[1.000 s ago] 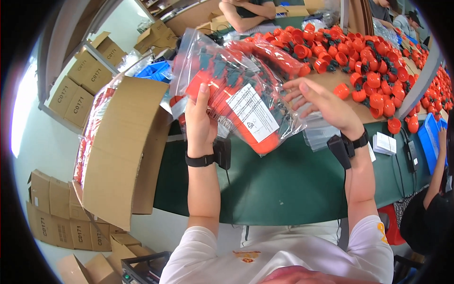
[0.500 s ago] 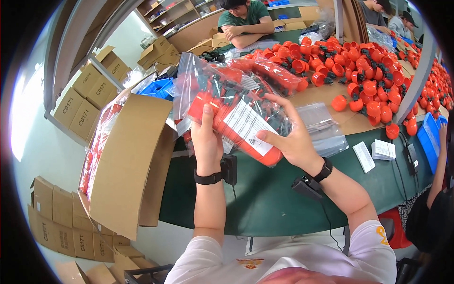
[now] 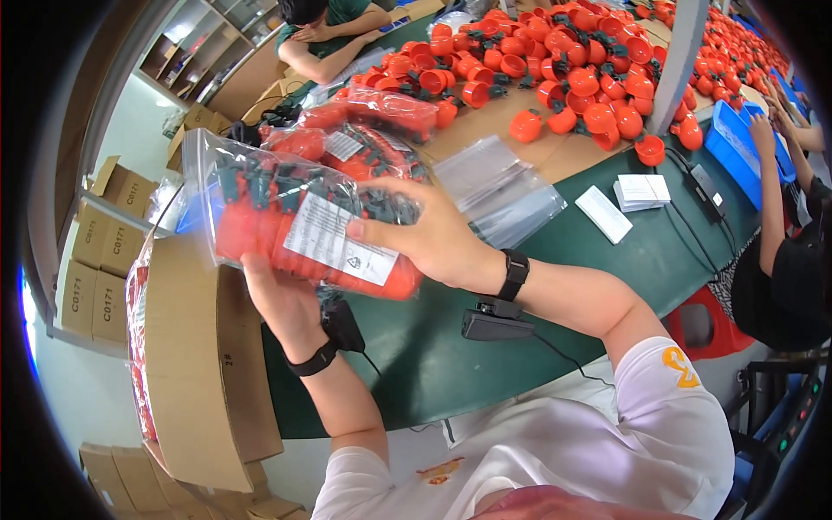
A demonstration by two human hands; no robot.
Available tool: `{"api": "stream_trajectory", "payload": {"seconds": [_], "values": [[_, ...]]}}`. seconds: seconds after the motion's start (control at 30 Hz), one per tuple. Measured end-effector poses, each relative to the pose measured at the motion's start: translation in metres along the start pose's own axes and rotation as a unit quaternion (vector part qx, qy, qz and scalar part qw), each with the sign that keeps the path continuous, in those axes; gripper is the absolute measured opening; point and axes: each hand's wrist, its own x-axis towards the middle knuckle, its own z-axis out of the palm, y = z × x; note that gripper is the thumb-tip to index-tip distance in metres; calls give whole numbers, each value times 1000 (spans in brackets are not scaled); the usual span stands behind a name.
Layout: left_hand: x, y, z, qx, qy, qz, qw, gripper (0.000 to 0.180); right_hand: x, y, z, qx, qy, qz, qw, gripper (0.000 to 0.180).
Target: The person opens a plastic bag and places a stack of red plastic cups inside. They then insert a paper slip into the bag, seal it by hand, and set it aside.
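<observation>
Held above the green surface (image 3: pixel 555 286) at ten o'clock, the slippery, floppy bag of orange parts (image 3: pixel 303 225) looked light; left hand (image 3: pixel 282 299) cupped underneath, right hand (image 3: pixel 425 238) pinching its right edge, best supported from below.

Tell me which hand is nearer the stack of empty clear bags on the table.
Right. The right hand grips the filled bag just left of the empty clear bags; the left hand supports that bag from below, farther left.
</observation>
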Motion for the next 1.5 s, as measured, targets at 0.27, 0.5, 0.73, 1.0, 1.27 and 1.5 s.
{"api": "stream_trajectory", "payload": {"seconds": [0.27, 0.5, 0.73, 1.0, 1.27, 1.5], "values": [[-6, 10, 11, 94, -57, -16, 994, 97, 5, -26, -15, 137, 74, -21, 988, 44], [-14, 50, 12, 93, -75, 111, 987, 89, 14, -63, -48, 150, 157, -103, 971, 46], [-48, 82, -22, 174, 31, 211, 961, 75, 15, -97, -94, 127, 215, -190, 950, 32], [-128, 145, -84, 326, 130, 168, 921, 44, 36, -68, -105, 86, 205, -165, 961, 34], [-150, 214, -68, 425, 106, 236, 867, 44, 121, 37, -117, -79, 189, -116, 972, 39], [-145, 271, -26, 500, -13, 270, 823, 49, 155, 104, -181, -378, 81, -112, 915, 75]]}}
